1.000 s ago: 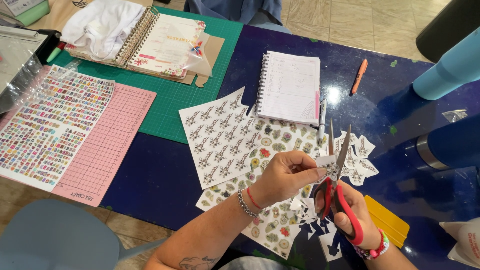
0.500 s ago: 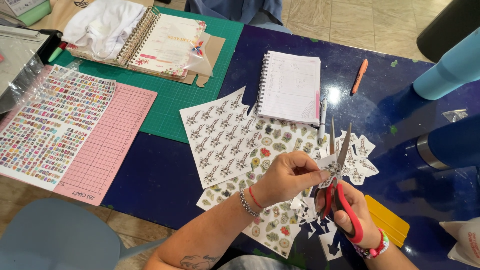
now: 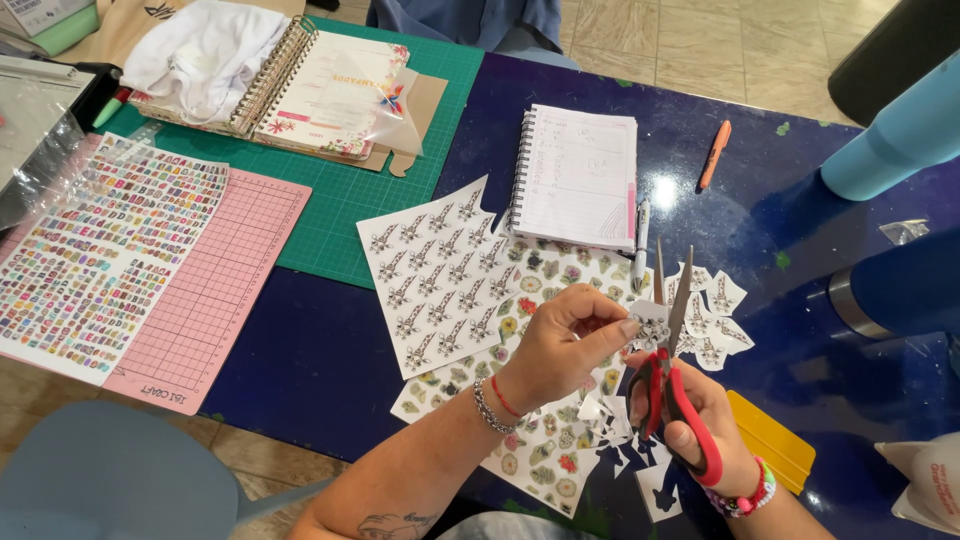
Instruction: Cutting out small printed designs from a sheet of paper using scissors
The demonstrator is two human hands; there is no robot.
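over dark blue table (image 3: 300,350), our left hand (image 3: 560,345) pinches small sticker cutout (image 3: 648,325); right hand (image 3: 700,420) grips open red scissors (image 3: 668,370).

My left wrist wears a silver chain bracelet (image 3: 484,406) and a thin red band (image 3: 506,398); a tattoo (image 3: 392,524) marks that forearm. My right wrist has a pink beaded bracelet (image 3: 750,496).

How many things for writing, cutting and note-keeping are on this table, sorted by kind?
Pens: 2, orange pen, white pen
Spiral notebooks: 2, white notebook, flowery planner
Cutting mats: 2, green mat, pink mat
Scissors: 1, in the right hand
Total: 7
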